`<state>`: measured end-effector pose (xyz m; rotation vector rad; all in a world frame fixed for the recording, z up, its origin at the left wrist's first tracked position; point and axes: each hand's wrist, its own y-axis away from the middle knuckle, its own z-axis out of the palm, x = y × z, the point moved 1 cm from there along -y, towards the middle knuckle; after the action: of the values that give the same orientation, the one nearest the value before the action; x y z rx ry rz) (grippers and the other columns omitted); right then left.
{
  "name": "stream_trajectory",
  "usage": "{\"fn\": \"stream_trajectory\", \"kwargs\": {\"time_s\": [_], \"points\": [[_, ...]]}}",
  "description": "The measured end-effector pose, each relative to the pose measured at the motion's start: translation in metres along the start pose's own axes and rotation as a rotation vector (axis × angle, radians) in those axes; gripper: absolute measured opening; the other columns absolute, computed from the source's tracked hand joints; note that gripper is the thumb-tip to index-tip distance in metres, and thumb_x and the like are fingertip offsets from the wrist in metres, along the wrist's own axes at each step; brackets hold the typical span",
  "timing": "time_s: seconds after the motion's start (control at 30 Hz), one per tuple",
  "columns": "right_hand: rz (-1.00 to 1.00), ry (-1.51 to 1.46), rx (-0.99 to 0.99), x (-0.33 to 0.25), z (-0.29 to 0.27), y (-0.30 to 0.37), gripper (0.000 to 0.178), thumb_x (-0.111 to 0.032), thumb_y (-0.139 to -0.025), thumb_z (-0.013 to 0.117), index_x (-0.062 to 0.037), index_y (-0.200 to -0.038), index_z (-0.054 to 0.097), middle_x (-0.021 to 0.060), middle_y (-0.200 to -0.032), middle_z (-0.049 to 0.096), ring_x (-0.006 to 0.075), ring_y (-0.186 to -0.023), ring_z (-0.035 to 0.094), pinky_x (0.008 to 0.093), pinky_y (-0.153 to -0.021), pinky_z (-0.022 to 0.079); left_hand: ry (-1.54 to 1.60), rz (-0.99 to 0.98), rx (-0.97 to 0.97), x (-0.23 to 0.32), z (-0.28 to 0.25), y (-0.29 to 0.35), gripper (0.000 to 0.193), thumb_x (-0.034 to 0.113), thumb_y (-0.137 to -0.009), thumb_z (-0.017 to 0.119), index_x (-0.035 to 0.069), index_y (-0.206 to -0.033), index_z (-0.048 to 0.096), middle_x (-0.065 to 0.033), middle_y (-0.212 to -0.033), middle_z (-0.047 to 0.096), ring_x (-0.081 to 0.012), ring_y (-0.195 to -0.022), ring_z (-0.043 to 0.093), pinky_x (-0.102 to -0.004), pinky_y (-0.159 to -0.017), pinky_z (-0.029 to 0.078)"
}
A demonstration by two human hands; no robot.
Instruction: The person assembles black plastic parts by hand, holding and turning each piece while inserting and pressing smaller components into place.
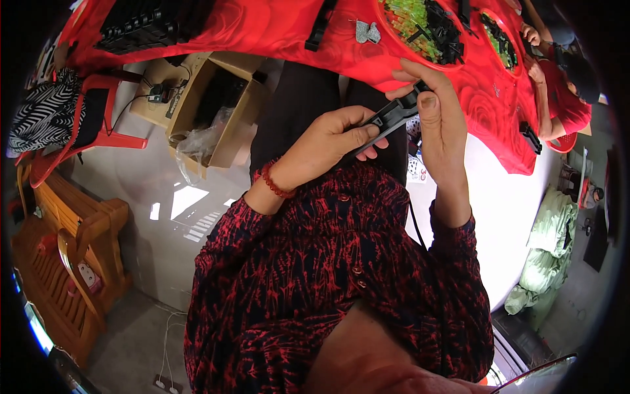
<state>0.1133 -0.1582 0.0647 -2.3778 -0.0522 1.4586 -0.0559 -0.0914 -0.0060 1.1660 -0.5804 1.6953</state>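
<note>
A long black plastic part (394, 114) with a hollow channel is held between my two hands above my lap, by the near edge of the red-covered table. My left hand (321, 136), with a red beaded bracelet at the wrist, grips its lower left end, the thumb along the top. My right hand (443, 128) closes on its upper right end with thumb and fingers, which partly hide that end. On the table beyond lie another long black part (320, 26), two small grey pieces (366, 31) and a red basin (453, 67) of small yellow-green and black pieces.
Black parts are stacked (141, 27) at the table's far left. Below stands an open cardboard box (226, 141) with plastic film. A red chair (121, 139) and wooden bench (82, 217) are at left. At right, another person's hand (537, 71) rests near a second basin (484, 33).
</note>
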Motion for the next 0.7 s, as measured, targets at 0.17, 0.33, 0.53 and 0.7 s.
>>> {"fn": "stream_trajectory", "kwargs": {"time_s": [0.17,0.33,0.53,0.7], "points": [[-0.032,-0.029,0.029,-0.002,0.006,0.000,0.038,-0.026,-0.108,0.039,0.0026,-0.128,0.054,0.0138,-0.110,0.058,0.0191,-0.095,0.065,0.0300,-0.088,0.048,0.064,0.009,0.021,-0.003,0.002,-0.002,0.025,0.020,-0.103,0.054,-0.002,-0.114,0.059,-0.0091,-0.101,0.070,-0.0109,-0.084,0.065,-0.0248,-0.079,0.053],[0.089,-0.359,0.062,-0.002,0.006,0.002,0.039,-0.026,-0.109,0.037,0.0038,-0.121,0.058,0.0114,-0.099,0.061,0.0182,-0.090,0.064,0.0297,-0.085,0.049,0.069,0.037,0.038,-0.006,0.004,-0.002,0.022,0.017,-0.101,0.058,-0.002,-0.112,0.060,-0.0090,-0.100,0.071,-0.0106,-0.085,0.066,-0.0242,-0.080,0.053],[0.273,-0.671,0.214,-0.016,0.013,-0.006,0.047,-0.028,-0.108,0.033,0.0121,-0.115,0.056,0.0098,-0.080,0.058,0.0200,-0.075,0.062,0.0336,-0.072,0.053,0.127,0.060,0.037,-0.007,0.011,-0.002,0.023,0.013,-0.099,0.060,-0.002,-0.116,0.060,-0.0082,-0.101,0.071,-0.0094,-0.086,0.066,-0.0231,-0.081,0.053],[0.228,-0.593,0.305,-0.016,0.024,-0.008,0.045,-0.028,-0.107,0.034,0.0112,-0.111,0.057,0.0079,-0.074,0.057,0.0182,-0.066,0.059,0.0316,-0.063,0.052,0.130,0.087,0.100,-0.009,0.016,-0.001,0.017,0.012,-0.098,0.062,-0.001,-0.108,0.063,-0.0013,-0.092,0.067,-0.0051,-0.081,0.061,-0.0201,-0.074,0.051]]}}
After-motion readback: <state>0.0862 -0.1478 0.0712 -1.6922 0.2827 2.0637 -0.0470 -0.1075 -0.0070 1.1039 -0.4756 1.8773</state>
